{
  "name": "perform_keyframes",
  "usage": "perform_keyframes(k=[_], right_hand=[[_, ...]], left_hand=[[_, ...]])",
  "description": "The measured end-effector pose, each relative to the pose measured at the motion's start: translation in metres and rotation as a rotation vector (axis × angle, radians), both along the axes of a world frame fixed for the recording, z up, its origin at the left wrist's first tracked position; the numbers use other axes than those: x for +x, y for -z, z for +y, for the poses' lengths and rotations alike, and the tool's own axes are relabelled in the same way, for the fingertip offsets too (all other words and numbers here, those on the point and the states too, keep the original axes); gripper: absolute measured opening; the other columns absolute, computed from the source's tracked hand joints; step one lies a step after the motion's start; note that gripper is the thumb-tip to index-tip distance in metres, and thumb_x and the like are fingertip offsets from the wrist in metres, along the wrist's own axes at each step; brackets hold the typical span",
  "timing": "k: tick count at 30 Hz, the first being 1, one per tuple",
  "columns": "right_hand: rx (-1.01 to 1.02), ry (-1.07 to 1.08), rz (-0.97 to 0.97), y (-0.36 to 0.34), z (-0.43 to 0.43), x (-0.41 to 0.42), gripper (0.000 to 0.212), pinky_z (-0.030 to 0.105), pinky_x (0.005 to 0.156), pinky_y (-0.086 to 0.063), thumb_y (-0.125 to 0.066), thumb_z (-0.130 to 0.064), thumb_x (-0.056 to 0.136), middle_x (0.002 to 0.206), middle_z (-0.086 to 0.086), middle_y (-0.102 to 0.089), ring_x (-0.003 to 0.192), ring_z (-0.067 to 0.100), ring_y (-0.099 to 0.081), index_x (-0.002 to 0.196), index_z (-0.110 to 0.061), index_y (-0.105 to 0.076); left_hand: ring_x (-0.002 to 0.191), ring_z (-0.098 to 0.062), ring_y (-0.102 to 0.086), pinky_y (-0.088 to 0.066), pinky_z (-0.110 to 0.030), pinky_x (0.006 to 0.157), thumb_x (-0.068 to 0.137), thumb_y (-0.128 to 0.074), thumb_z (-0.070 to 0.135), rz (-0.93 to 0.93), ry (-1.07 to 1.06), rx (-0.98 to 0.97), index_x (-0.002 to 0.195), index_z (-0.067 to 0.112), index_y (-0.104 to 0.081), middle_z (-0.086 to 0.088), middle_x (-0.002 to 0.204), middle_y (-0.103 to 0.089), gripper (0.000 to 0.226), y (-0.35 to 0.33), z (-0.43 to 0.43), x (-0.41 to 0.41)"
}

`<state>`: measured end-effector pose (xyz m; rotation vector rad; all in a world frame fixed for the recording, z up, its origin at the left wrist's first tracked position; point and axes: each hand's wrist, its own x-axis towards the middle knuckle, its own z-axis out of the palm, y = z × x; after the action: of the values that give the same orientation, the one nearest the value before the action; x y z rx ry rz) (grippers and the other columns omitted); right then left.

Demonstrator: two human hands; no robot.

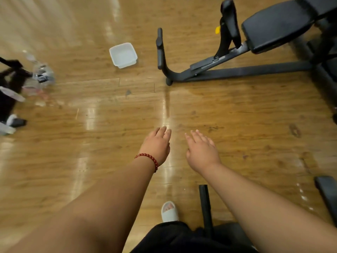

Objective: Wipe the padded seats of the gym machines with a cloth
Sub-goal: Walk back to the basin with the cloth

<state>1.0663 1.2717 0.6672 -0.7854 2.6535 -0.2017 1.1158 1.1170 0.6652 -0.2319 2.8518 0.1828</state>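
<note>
Padded seat (pixel 277 24) up at the far right of the wooden floor (pixel 237 110), carried on its black machine frame (pixel 237 70), well apart from both hands. No cloth in view anywhere. Left hand (pixel 156 145), red bead bracelet (pixel 148 158) at the wrist, stretched forward over the middle of the floor, fingers straight, holding nothing. Right hand (pixel 201 150) just beside it, likewise flat and empty. Probably held out for balance, or in a reach toward the white tub (pixel 123 54) farther off on the floor, contents unclear, likely set low there for water or the cloth. Judged not yet at the wiping: cloth to fetch first, then across to the seat.
</note>
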Motion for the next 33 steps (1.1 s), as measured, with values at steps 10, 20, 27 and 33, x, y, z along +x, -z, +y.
perform_keyframes(k=[10, 20, 27, 33], right_hand=[[0.039, -0.13, 0.03, -0.01, -0.103, -0.001, 0.056, 0.034, 0.118, -0.007, -0.035, -0.025, 0.1, 0.162, 0.001, -0.012, 0.149, 0.016, -0.005, 0.154, -0.024, -0.018], [0.025, -0.188, 0.041, -0.013, -0.17, -0.05, 0.056, 0.035, 0.118, -0.009, -0.038, -0.027, 0.1, 0.162, 0.001, -0.014, 0.149, 0.017, -0.007, 0.153, -0.023, -0.019], [0.026, -0.274, 0.07, -0.004, -0.251, -0.137, 0.056, 0.037, 0.117, -0.014, -0.039, -0.028, 0.1, 0.16, 0.001, -0.019, 0.149, 0.018, -0.009, 0.153, -0.023, -0.021], [0.033, -0.364, 0.089, -0.007, -0.34, -0.235, 0.056, 0.035, 0.117, -0.015, -0.04, -0.028, 0.099, 0.16, 0.002, -0.02, 0.149, 0.019, -0.012, 0.152, -0.022, -0.023]], left_hand=[[0.148, -0.023, -0.011, -0.015, -0.034, 0.118, 0.103, -0.035, 0.026, 0.058, -0.144, 0.003, 0.154, 0.015, -0.015, -0.005, 0.161, -0.015, 0.056, -0.007, -0.097, 0.017], [0.147, -0.024, -0.013, -0.017, -0.035, 0.12, 0.103, -0.034, 0.028, 0.078, -0.207, -0.002, 0.154, 0.015, -0.014, -0.005, 0.161, -0.016, 0.056, -0.005, -0.155, -0.015], [0.147, -0.025, -0.014, -0.013, -0.033, 0.119, 0.103, -0.033, 0.028, 0.103, -0.215, -0.064, 0.154, 0.014, -0.013, -0.006, 0.161, -0.016, 0.056, -0.006, -0.231, -0.099], [0.147, -0.024, -0.012, -0.015, -0.031, 0.118, 0.104, -0.033, 0.028, 0.126, -0.276, -0.048, 0.154, 0.014, -0.014, -0.006, 0.161, -0.016, 0.055, -0.011, -0.306, -0.188]])
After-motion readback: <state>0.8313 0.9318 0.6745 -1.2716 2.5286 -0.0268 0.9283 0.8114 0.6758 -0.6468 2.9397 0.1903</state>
